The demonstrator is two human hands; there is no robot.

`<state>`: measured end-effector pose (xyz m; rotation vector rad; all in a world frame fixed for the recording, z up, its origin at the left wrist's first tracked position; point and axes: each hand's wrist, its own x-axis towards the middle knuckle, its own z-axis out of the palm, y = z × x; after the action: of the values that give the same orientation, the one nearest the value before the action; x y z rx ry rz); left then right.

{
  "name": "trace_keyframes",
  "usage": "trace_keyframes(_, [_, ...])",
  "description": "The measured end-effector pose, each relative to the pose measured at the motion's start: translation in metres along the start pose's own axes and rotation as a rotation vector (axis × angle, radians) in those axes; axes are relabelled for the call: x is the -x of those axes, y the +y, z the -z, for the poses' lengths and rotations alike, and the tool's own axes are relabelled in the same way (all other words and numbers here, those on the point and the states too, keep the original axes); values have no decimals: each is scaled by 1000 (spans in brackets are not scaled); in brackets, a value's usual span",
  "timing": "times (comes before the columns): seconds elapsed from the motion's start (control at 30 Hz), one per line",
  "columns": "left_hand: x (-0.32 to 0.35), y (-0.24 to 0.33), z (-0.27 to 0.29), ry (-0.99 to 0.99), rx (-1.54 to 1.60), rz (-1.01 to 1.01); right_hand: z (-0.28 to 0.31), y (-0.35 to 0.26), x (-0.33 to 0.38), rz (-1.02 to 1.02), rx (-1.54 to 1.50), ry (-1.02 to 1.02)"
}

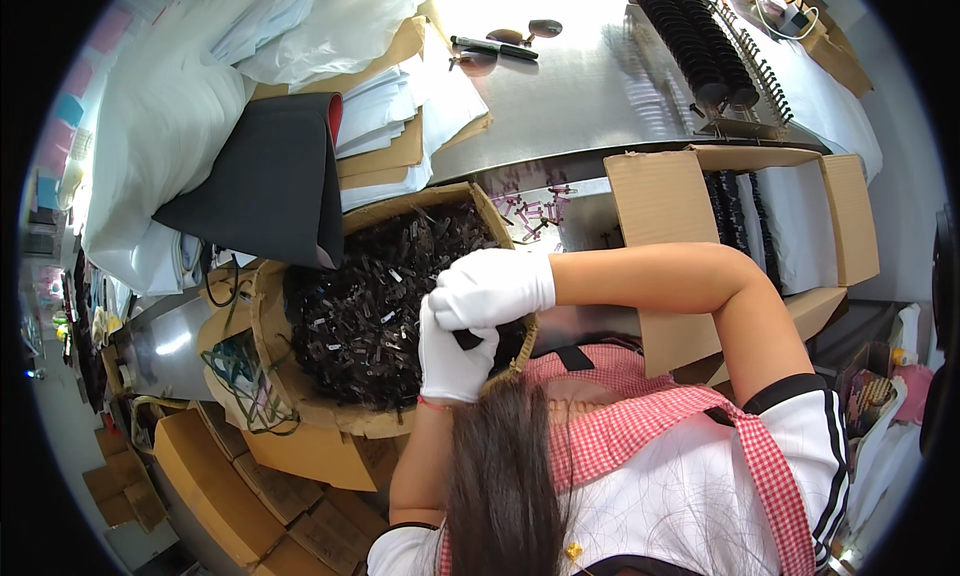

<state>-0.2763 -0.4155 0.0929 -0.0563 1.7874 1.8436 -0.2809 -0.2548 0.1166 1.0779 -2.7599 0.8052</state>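
Both of my hands wear white gloves and meet over the right side of a cardboard box (265,306) filled with small dark glossy plastic pieces (365,306). My right hand (495,288) comes in from the right, its fingers curled closed against the top of my left hand (455,361). The left hand is also closed, with its thumb and fingers bent. A dark patch shows between the two hands; I cannot tell whether it is a held piece or the pile behind. The fingertips are hidden.
Small pinkish pieces (535,211) lie beyond the box. An opened carton (655,201) with dark rows stands right. Behind are a rack of black discs (690,46), a marker (495,47) and dark lenses (545,28). A black folder (265,176) overhangs the box's left; cartons (215,486) sit below.
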Motion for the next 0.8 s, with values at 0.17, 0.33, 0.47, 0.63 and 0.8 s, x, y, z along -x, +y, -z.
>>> trace_keyframes(0.17, [13,4,33,35,1209,837,26,45,-7,70,-66,164])
trace_keyframes(0.33, [26,9,31,5,862,470,85,155,0,-646,458,530])
trace_keyframes(0.47, [10,17,21,-229,674,269,105,212,8,-838,623,326])
trace_keyframes(0.63, [-22,33,-2,-274,586,203,106,234,5,-880,766,89])
trace_keyframes(0.8, [-52,50,-32,-140,541,60,115,196,0,-843,112,470])
